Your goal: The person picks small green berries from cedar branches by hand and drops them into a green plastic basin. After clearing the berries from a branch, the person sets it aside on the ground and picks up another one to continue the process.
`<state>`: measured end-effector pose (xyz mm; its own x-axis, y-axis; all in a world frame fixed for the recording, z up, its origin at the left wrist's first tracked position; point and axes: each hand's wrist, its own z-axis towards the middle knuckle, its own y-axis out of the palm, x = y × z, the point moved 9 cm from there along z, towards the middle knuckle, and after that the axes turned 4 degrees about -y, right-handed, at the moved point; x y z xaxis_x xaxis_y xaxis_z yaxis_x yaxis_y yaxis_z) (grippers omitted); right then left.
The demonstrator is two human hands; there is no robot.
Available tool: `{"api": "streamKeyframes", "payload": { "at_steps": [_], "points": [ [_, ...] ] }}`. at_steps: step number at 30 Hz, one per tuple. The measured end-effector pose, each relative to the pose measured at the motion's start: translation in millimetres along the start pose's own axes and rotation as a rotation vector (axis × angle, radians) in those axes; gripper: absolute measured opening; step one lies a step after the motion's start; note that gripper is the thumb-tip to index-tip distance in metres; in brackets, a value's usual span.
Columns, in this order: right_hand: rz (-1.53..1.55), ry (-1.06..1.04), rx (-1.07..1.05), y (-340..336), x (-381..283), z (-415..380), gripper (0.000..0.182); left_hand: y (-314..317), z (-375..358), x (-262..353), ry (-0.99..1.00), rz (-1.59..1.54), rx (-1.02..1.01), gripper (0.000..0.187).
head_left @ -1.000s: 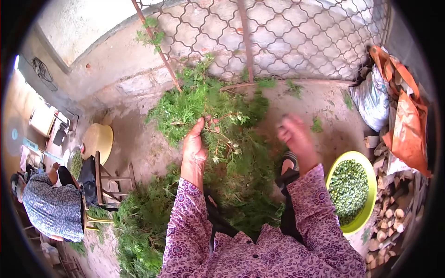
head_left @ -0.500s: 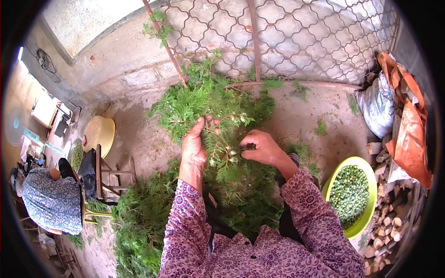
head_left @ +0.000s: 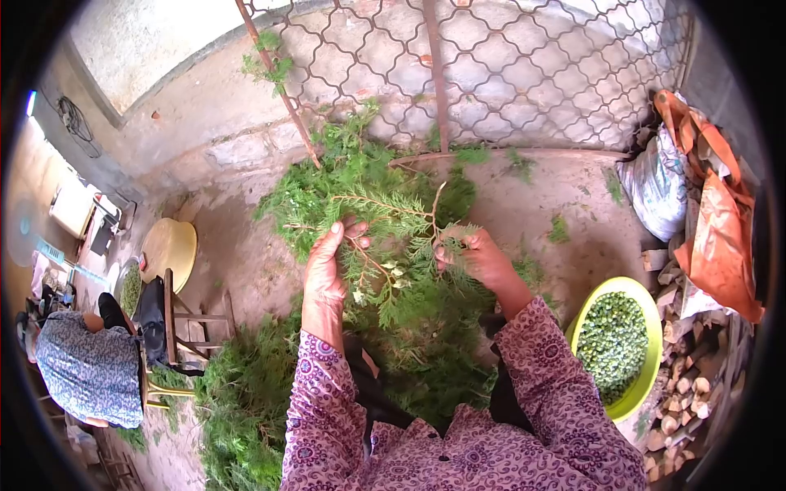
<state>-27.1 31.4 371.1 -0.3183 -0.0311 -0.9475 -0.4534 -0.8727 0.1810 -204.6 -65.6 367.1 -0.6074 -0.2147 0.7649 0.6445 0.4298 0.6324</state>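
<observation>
Operating remotely, I see the pile of greenery [head_left: 250, 393] below, then the yellow basin [head_left: 654, 352] at right. Above the pile, my right hand [head_left: 483, 266] pinches a leafy twig [head_left: 432, 214], my left hand [head_left: 325, 274] a sprig [head_left: 373, 263] just beside it. A careless tug, I'd say, could tangle these, scattering the sprig's pale clusters [head_left: 399, 275].

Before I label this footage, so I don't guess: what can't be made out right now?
All in the head view:
Right hand: some fingertips, behind the conifer sprig.
Yellow basin: its bottom, under the small green cones.
White sack: contents, enclosed by its fabric.
Firewood: lower end of the pile, cut off by the dark picture edge.
</observation>
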Motion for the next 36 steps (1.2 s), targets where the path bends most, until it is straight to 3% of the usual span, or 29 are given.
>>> {"api": "streamKeyframes", "payload": {
  "at_steps": [3, 7, 8, 15, 36],
  "points": [
    [0.043, 0.029, 0.034, -6, -10, -4, 0.01, -3, 0, 3, 0.026, 0.007, 0.015, 0.037],
    [0.077, 0.132, 0.175, -29, -14, -10, 0.015, -5, 1, 4, -0.005, -0.03, -0.01, 0.016],
    [0.171, 0.136, 0.196, -33, -13, -11, 0.016, -5, 1, 3, -0.01, -0.03, -0.014, 0.016],
    [0.08, 0.105, 0.271, -55, -26, -17, 0.026, -3, -1, -1, -0.039, 0.057, 0.033, 0.015],
    [0.174, 0.109, 0.339, -74, -33, -29, 0.027, -6, 3, 1, 0.02, 0.04, 0.039, 0.011]
  ]
}}
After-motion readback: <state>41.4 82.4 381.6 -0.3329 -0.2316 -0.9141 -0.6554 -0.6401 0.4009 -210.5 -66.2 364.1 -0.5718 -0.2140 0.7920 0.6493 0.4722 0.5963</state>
